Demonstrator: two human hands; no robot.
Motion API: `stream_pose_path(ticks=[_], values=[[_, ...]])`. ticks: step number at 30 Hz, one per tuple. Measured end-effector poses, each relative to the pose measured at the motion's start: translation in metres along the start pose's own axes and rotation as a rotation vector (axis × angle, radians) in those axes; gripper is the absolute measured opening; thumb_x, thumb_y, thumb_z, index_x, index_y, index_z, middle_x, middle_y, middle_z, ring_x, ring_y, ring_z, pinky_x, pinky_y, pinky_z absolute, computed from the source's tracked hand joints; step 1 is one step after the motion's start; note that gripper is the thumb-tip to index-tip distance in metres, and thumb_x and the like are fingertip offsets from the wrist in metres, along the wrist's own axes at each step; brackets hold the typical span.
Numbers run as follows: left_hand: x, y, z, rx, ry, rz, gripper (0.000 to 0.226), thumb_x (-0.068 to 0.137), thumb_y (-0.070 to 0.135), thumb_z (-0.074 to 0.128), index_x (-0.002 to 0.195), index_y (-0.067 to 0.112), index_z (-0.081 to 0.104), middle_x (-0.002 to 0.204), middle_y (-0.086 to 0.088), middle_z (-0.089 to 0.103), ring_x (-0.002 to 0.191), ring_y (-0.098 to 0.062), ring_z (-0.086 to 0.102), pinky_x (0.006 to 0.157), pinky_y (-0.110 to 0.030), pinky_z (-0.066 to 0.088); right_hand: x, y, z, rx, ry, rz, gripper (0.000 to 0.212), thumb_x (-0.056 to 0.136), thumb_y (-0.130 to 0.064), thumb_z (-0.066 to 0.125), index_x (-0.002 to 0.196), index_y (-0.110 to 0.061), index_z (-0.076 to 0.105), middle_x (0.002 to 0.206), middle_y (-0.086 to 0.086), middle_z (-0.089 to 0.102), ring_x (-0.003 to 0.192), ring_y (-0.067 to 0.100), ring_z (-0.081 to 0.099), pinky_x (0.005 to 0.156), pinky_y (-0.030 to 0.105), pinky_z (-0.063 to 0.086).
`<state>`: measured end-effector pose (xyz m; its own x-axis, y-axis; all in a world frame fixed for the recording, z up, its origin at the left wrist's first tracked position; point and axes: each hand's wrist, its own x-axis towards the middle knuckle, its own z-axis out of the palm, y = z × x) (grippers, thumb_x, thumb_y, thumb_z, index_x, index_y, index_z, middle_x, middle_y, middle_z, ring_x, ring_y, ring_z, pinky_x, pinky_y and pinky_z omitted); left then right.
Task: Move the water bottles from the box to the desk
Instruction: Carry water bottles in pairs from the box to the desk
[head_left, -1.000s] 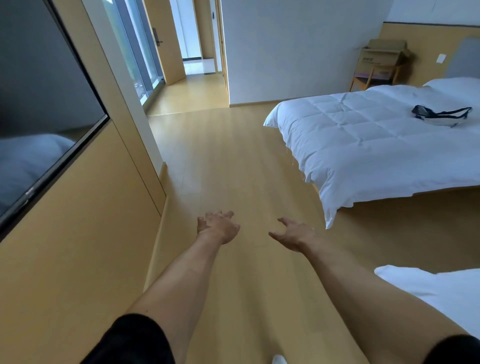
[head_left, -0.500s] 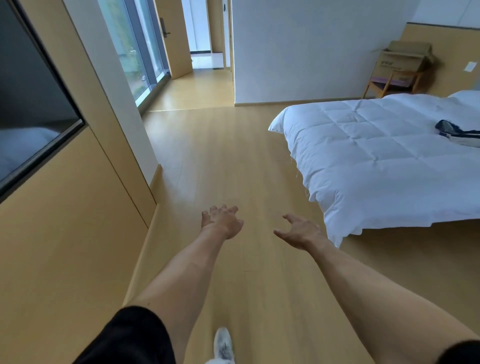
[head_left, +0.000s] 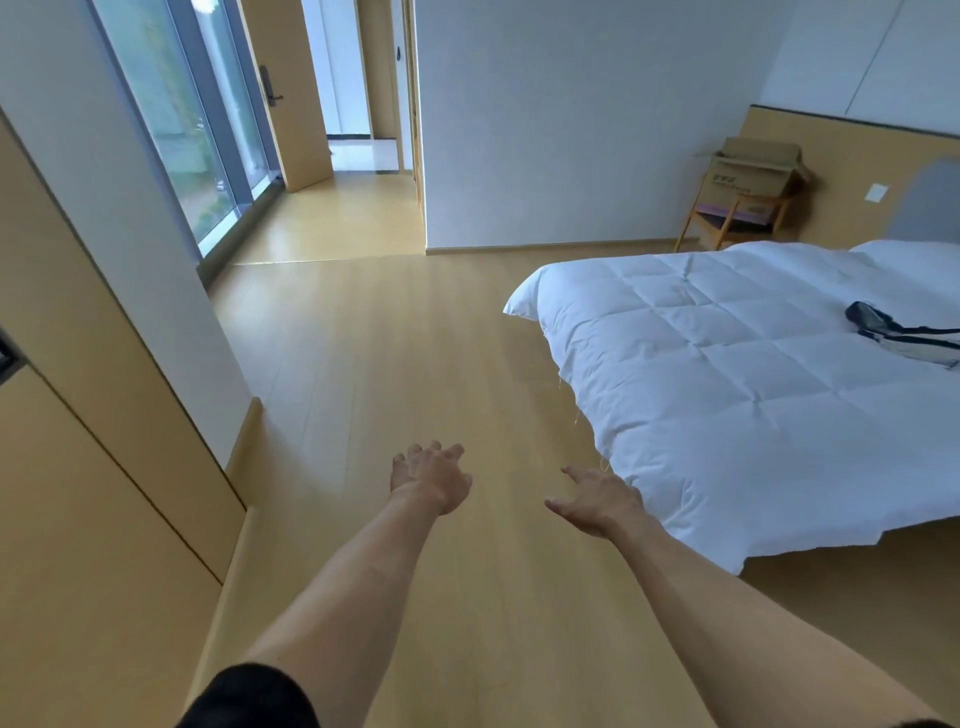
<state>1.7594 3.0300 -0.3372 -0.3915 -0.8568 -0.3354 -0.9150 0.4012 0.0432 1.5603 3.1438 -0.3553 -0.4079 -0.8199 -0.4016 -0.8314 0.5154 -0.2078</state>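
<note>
Bedroom, wood floor. Box (head_left: 751, 176) on chair (head_left: 730, 221) far corner; bottles unseen. Left hand (head_left: 430, 477), right hand (head_left: 597, 500) empty, fingers loosely spread. Bottles likely heavy, slick; take by the body.

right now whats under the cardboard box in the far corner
The cardboard box sits on a wooden chair by the wall. Its flaps are open, but the inside is hidden from here, so no bottles show.
</note>
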Motion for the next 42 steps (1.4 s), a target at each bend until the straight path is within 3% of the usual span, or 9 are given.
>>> stream_pose_path(ticks=[7,13,24,42], values=[[0.096,-0.055,-0.068,-0.019,0.060,0.037,0.053,0.102,0.050,0.040,0.151,0.032,0.037,0.152,-0.002,0.043,0.140,-0.028,0.038,0.115,-0.043,0.031,0.092,-0.085,-0.058,0.036,0.069,-0.036,0.070,0.092,-0.066,0.048,0.154,-0.036,0.033,0.156,-0.002,0.042,0.142,0.021,0.041,0.113,0.042,0.035],[0.168,-0.065,-0.099,0.000,0.035,0.066,0.053,0.102,0.051,0.040,0.151,0.032,0.037,0.152,-0.003,0.043,0.141,-0.028,0.037,0.116,-0.045,0.030,0.156,-0.110,-0.086,0.054,0.065,-0.006,0.069,0.093,-0.064,0.048,0.153,-0.034,0.033,0.155,0.000,0.043,0.141,0.022,0.041,0.111,0.043,0.036],[0.306,-0.038,-0.129,0.022,0.028,0.064,0.053,0.103,0.051,0.041,0.151,0.031,0.038,0.152,-0.003,0.044,0.140,-0.030,0.039,0.116,-0.045,0.029,0.294,-0.102,-0.124,0.045,0.022,-0.006,0.067,0.094,-0.062,0.046,0.153,-0.034,0.033,0.152,0.000,0.047,0.136,0.026,0.046,0.110,0.042,0.037],[0.563,0.065,-0.225,-0.031,0.035,-0.029,0.051,0.102,0.051,0.041,0.150,0.031,0.040,0.150,-0.004,0.046,0.139,-0.030,0.039,0.115,-0.045,0.029,0.560,-0.040,-0.260,0.023,-0.024,-0.067,0.066,0.091,-0.058,0.049,0.151,-0.035,0.035,0.153,-0.003,0.046,0.136,0.025,0.046,0.106,0.042,0.035]])
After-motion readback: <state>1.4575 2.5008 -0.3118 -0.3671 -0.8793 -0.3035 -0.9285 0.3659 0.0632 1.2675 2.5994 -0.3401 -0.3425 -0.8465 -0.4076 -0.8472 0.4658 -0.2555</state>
